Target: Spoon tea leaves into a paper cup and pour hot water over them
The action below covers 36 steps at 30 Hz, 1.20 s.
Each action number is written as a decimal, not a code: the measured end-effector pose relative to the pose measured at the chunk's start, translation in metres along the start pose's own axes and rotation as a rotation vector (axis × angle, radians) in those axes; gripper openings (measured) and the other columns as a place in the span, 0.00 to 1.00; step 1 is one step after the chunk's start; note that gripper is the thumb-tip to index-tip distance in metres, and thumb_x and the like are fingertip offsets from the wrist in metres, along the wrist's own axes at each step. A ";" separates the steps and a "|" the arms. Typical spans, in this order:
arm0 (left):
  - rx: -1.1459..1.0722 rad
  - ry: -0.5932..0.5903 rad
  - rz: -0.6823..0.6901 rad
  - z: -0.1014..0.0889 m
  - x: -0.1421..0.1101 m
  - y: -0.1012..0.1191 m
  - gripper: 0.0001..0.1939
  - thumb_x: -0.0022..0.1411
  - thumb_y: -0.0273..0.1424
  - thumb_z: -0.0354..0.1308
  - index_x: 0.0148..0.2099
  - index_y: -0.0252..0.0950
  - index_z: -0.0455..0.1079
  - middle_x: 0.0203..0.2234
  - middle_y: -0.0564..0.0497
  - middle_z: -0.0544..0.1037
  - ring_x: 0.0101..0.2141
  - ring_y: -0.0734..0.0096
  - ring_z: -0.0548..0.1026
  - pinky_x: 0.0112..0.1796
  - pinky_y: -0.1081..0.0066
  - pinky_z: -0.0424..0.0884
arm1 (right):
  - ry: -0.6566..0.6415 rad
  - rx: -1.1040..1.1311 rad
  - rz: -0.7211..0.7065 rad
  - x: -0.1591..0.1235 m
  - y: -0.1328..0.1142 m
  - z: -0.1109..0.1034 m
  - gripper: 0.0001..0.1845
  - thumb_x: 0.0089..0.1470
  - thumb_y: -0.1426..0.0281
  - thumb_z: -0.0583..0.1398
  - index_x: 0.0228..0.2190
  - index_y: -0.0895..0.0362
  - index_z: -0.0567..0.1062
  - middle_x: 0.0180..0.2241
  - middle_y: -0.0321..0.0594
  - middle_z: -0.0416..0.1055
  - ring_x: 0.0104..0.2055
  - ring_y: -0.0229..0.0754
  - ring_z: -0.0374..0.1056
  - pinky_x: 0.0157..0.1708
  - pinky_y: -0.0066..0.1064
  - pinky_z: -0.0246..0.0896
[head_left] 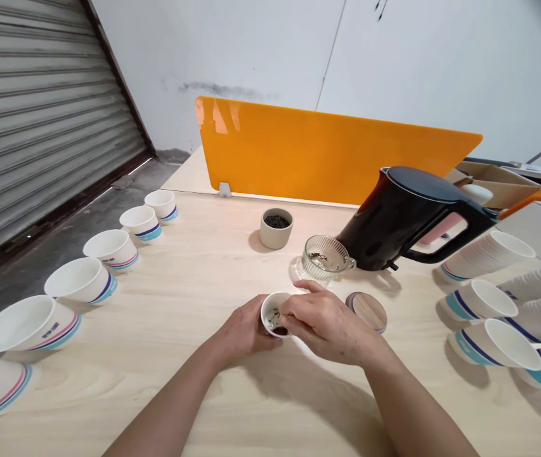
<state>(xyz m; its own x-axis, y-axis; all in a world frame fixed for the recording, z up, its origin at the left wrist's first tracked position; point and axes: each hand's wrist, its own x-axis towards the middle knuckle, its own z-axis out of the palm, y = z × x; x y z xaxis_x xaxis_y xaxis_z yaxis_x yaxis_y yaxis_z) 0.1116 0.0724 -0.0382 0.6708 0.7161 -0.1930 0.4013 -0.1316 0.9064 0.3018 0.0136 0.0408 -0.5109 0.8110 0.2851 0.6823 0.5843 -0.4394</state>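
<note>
My left hand is closed around a white paper cup, its mouth tilted towards me. Dark specks like tea leaves show inside it. The pinched fingertips of my right hand reach over the rim into the cup; whatever they hold is hidden. Just beyond that hand stands a ribbed glass cup with a few dark leaves at its bottom. Farther back is a beige ceramic jar of dark loose leaves. A round wooden lid lies right of my right hand.
A black electric kettle stands behind the glass cup. Several paper cups line the table's left edge. More single cups and stacked cups stand at the right. An orange divider closes off the back.
</note>
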 end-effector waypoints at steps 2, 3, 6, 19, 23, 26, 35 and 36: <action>-0.015 -0.002 0.004 0.000 -0.001 0.002 0.30 0.48 0.27 0.66 0.55 0.43 0.66 0.44 0.56 0.76 0.42 0.63 0.73 0.39 0.69 0.68 | 0.031 -0.067 0.006 -0.001 0.000 0.001 0.11 0.63 0.75 0.50 0.27 0.57 0.61 0.23 0.27 0.61 0.23 0.31 0.52 0.55 0.40 0.56; -0.014 0.001 0.007 0.000 -0.002 0.003 0.29 0.49 0.27 0.65 0.54 0.44 0.67 0.44 0.56 0.76 0.42 0.64 0.73 0.39 0.69 0.68 | 0.055 -0.105 0.006 -0.002 0.000 0.002 0.11 0.62 0.76 0.50 0.27 0.57 0.62 0.22 0.28 0.61 0.23 0.31 0.52 0.54 0.40 0.57; 0.010 0.017 0.016 0.000 -0.002 0.004 0.29 0.49 0.28 0.65 0.55 0.45 0.67 0.44 0.57 0.75 0.41 0.64 0.73 0.38 0.69 0.67 | 0.124 -0.182 -0.004 -0.001 0.002 0.007 0.08 0.61 0.77 0.50 0.30 0.57 0.65 0.24 0.31 0.64 0.24 0.33 0.56 0.54 0.40 0.58; 0.014 0.009 0.018 0.000 -0.001 0.003 0.31 0.48 0.28 0.67 0.55 0.41 0.66 0.45 0.52 0.76 0.43 0.59 0.74 0.41 0.67 0.68 | 0.060 -0.080 -0.019 -0.001 -0.002 0.002 0.09 0.62 0.76 0.51 0.28 0.57 0.64 0.22 0.29 0.63 0.23 0.32 0.53 0.54 0.40 0.59; 0.031 0.019 0.029 0.000 -0.001 0.002 0.30 0.48 0.28 0.66 0.55 0.43 0.66 0.45 0.54 0.76 0.42 0.60 0.73 0.40 0.67 0.68 | 0.136 -0.185 -0.035 -0.001 0.001 0.007 0.08 0.61 0.76 0.50 0.31 0.57 0.66 0.24 0.32 0.65 0.24 0.34 0.56 0.52 0.39 0.61; 0.050 0.018 0.040 0.001 0.001 0.001 0.30 0.48 0.27 0.65 0.55 0.43 0.66 0.45 0.53 0.76 0.42 0.60 0.73 0.41 0.67 0.68 | 0.132 -0.107 -0.064 -0.001 0.002 0.007 0.07 0.62 0.77 0.51 0.32 0.57 0.66 0.24 0.29 0.65 0.24 0.32 0.57 0.56 0.38 0.57; -0.046 -0.006 0.020 -0.001 -0.002 0.005 0.31 0.48 0.27 0.67 0.55 0.42 0.66 0.45 0.54 0.77 0.42 0.61 0.74 0.40 0.68 0.69 | 0.173 -0.139 -0.090 -0.008 0.001 -0.016 0.04 0.64 0.75 0.52 0.36 0.56 0.66 0.25 0.29 0.66 0.26 0.32 0.60 0.58 0.36 0.56; -0.049 -0.003 0.027 -0.001 -0.002 0.004 0.31 0.48 0.28 0.67 0.55 0.43 0.66 0.45 0.54 0.77 0.42 0.61 0.74 0.40 0.68 0.69 | 0.187 -0.154 -0.100 -0.009 0.000 -0.018 0.04 0.64 0.74 0.52 0.37 0.56 0.67 0.26 0.29 0.67 0.26 0.32 0.61 0.59 0.37 0.56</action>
<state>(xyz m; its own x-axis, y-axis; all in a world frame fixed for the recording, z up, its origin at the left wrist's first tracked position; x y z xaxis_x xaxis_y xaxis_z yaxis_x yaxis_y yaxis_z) 0.1111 0.0710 -0.0336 0.6832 0.7103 -0.1692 0.3517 -0.1171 0.9287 0.3161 0.0070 0.0533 -0.4838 0.7323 0.4792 0.7126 0.6475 -0.2700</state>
